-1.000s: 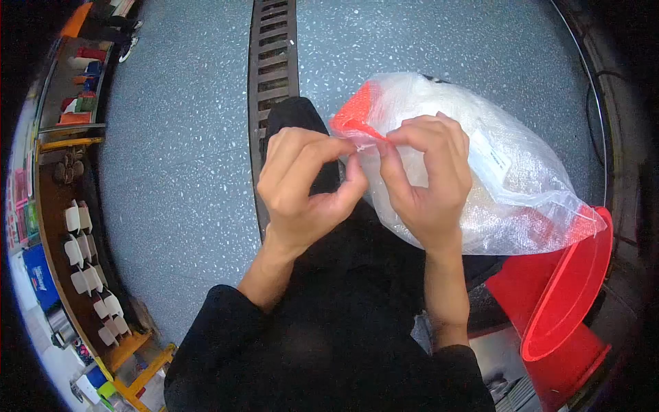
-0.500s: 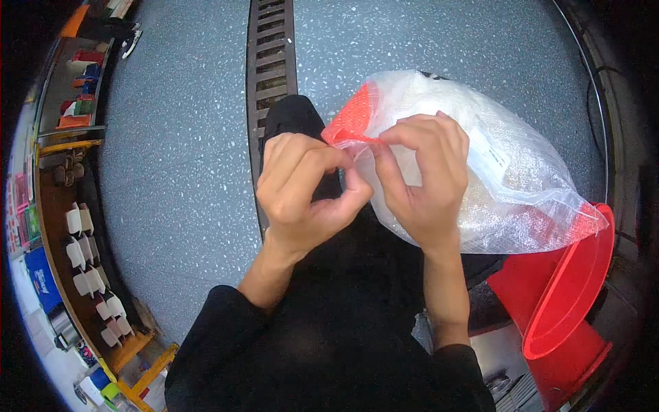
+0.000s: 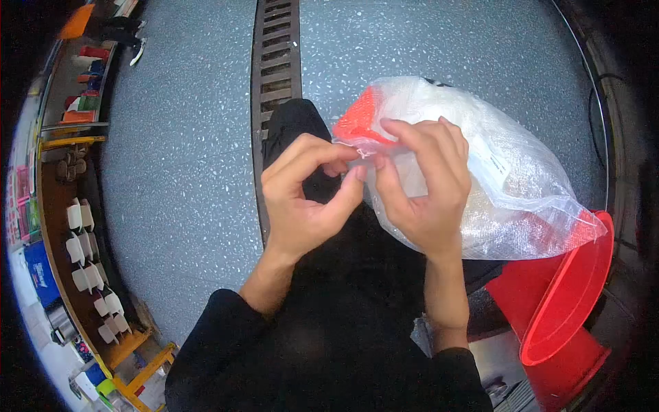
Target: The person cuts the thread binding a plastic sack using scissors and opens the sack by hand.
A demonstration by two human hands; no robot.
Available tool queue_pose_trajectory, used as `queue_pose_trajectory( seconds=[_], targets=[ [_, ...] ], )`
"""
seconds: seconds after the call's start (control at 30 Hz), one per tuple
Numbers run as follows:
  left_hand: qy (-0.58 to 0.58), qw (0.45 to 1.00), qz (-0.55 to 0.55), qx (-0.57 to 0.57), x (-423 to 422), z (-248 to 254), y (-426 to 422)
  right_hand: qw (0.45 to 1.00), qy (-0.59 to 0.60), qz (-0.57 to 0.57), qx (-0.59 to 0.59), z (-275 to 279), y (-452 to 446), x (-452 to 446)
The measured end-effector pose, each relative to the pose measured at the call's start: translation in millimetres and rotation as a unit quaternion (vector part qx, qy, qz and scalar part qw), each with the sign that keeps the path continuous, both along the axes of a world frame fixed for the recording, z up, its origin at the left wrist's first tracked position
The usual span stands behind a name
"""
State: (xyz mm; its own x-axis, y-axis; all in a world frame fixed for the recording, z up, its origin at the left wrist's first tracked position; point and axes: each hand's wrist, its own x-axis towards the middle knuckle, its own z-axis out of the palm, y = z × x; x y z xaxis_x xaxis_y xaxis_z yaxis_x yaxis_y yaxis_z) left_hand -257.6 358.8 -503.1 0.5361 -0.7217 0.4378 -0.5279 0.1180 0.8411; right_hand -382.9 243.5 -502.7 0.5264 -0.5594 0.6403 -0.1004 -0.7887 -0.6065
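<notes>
A large translucent white woven sack (image 3: 439,172) with red corners leans over my lap. At its near left end, the red-banded edge (image 3: 358,122) rises between my hands, with a small white thread (image 3: 362,152) beside it. My left hand (image 3: 298,189) is by this thread; its index fingertip is close to it, and a gap shows between thumb and forefinger. On the other side of the edge, my right hand (image 3: 429,182) has thumb and index apart, close to the sack. Whether its fingertips touch the plastic is unclear.
Red plastic tubs (image 3: 566,302) stand at lower right, under the sack's far corner. A slotted drain cover (image 3: 276,62) crosses the speckled floor (image 3: 185,137). Along the left is a shelf (image 3: 58,226) with small white cartons (image 3: 86,244). Someone's shoe (image 3: 139,53) shows at upper left.
My right thumb and forefinger have parted from their pinch on the red edge. My left thumb and index have spread slightly, and the white thread now shows by them.
</notes>
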Motion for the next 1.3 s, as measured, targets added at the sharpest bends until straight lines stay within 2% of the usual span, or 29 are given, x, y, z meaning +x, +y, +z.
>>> queue_pose_trajectory(
  seconds=[0.37,0.57,0.67,0.87,1.07,1.3],
  targets=[
    [0.022,1.0,0.0,-0.006,-1.9,-11.8,-2.8,0.999,0.035,0.032,-0.027,-4.0,5.9,-8.4],
    [-0.056,0.998,0.008,-0.03,-2.8,-7.7,4.5,1.0,0.01,0.012,-0.001,-3.1,4.1,-7.9],
    [-0.041,0.996,0.045,-0.061,-4.6,-2.4,6.5,1.0,0.012,0.013,0.0,-2.3,2.7,-7.3],
    [0.011,1.0,0.002,-0.001,-2.4,1.3,0.8,1.0,0.012,0.01,-0.005,-4.6,4.8,-5.2],
    [0.065,0.998,0.007,0.006,-6.1,-5.6,-4.4,0.999,0.042,0.003,-0.012,-1.1,9.5,-6.1],
    [0.018,0.999,0.03,-0.001,-3.8,-12.4,-3.8,0.999,0.033,0.027,-0.017,-6.0,6.3,-3.6]
  ],
)
